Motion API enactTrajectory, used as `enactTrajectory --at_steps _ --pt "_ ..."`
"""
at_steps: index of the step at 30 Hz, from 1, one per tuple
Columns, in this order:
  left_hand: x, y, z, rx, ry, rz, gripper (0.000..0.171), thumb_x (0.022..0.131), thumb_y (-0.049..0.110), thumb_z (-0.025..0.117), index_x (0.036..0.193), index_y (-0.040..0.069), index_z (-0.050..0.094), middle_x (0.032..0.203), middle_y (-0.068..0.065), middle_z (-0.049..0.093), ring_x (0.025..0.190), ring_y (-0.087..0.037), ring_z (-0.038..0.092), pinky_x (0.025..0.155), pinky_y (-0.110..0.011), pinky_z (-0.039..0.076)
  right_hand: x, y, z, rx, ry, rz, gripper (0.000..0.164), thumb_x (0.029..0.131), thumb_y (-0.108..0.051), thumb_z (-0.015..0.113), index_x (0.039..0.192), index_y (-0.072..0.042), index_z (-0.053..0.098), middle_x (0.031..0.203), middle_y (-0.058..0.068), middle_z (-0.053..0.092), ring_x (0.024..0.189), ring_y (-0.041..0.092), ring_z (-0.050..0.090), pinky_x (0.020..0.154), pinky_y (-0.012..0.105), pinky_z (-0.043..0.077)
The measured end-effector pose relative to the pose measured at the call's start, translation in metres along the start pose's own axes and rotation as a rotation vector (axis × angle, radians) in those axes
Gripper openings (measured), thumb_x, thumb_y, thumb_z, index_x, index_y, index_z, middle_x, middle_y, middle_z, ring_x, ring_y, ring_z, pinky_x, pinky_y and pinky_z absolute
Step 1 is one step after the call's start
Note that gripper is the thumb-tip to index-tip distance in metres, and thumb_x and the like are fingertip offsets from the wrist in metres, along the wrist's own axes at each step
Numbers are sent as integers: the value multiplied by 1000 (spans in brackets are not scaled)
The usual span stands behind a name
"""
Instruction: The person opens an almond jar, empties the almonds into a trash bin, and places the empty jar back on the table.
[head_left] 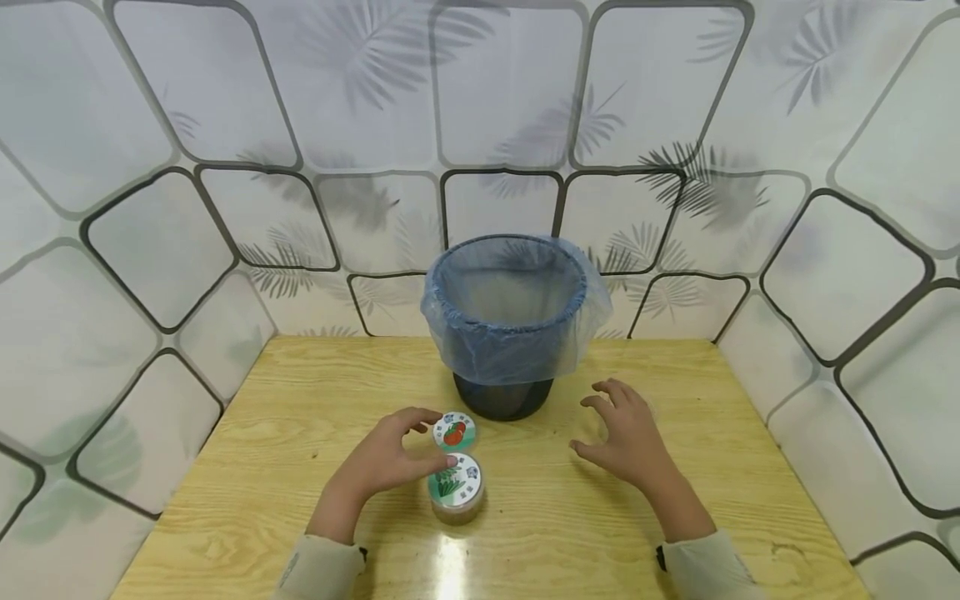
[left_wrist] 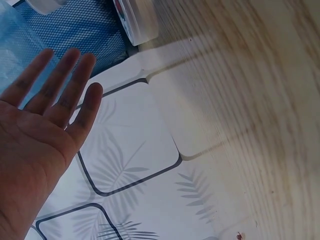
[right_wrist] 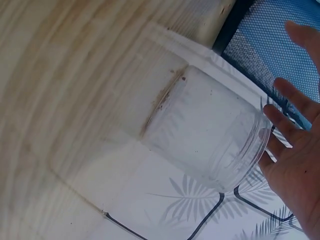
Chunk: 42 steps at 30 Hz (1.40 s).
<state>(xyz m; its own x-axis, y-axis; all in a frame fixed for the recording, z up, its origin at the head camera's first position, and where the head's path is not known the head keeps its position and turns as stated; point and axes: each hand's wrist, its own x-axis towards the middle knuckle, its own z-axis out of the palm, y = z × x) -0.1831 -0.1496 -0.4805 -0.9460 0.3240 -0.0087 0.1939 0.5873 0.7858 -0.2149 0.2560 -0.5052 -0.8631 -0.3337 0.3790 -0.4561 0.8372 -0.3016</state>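
A squat, round near tub (head_left: 457, 511) sits upright on the desk (head_left: 225, 517), its green-and-white lid (head_left: 467, 485) picturing green vegetables; just beyond it lies the far tub (head_left: 454, 432), its similar lid face up and bearing red tomatoes; well to their right, beside the right hand (head_left: 628, 437), a clear jar (right_wrist: 205, 125) stands upright, brownish marks along its base.

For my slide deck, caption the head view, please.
Left hand beside two round printed lids, right hand apart from them, above a wooden table with a bag-lined bin.
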Motion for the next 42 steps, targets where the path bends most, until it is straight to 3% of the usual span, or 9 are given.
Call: enactTrajectory --at_steps 8,15,18,23,30,34,38,42 --pt "-4 1 0 58 10 34 82 76 64 91 141 22 67 143 0 65 130 -31 62 105 -58 54 3 -12 4 34 -36 -33 60 75 -43 95 120 -10 74 141 19 60 142 47 47 113 70 41" --pt "-7 2 0 93 -12 56 86 75 68 89 143 23 65 144 4 61 132 -31 61 105 -58 54 6 -24 7 55 -63 -45 60 74 -47 95 119 -14 73 137 15 62 144 45 47 125 70 22" --pt "-6 4 0 101 -19 66 89 75 68 89 145 19 64 146 1 60 133 -34 61 106 -59 53 6 -29 8 71 -77 -43 65 74 -47 95 124 -13 72 136 14 63 144 45 47 126 70 20" --pt "-6 6 1 111 -34 75 92 76 67 89 147 15 63 150 -2 58 136 -37 60 108 -61 52 7 -34 11 81 -91 -63 78 74 -46 95 137 -9 67 135 12 64 142 43 50 125 71 22" --pt "-7 7 3 121 -52 104 90 77 63 90 146 12 64 150 -9 56 137 -35 58 109 -59 52 10 -42 15 75 -147 -94 80 74 -51 95 136 -9 69 132 11 66 131 38 58 124 71 29" --pt "-6 8 3 129 -52 122 91 76 64 90 145 10 65 150 -11 54 136 -34 57 109 -58 52 11 -49 16 77 -194 -91 78 74 -53 94 135 -10 70 131 9 67 127 36 61 118 65 41" --pt "-6 9 4 122 -51 126 90 76 65 90 143 10 66 146 -7 54 133 -35 59 107 -57 54 12 -56 19 97 -238 -70 78 75 -55 93 136 -13 71 133 7 68 128 35 61 108 59 50" --pt "-6 9 6 113 -60 130 88 76 63 91 142 10 67 142 -2 55 131 -35 60 105 -56 55 13 -61 25 127 -272 -75 79 75 -55 93 138 -13 69 138 8 67 133 37 60 111 60 49"
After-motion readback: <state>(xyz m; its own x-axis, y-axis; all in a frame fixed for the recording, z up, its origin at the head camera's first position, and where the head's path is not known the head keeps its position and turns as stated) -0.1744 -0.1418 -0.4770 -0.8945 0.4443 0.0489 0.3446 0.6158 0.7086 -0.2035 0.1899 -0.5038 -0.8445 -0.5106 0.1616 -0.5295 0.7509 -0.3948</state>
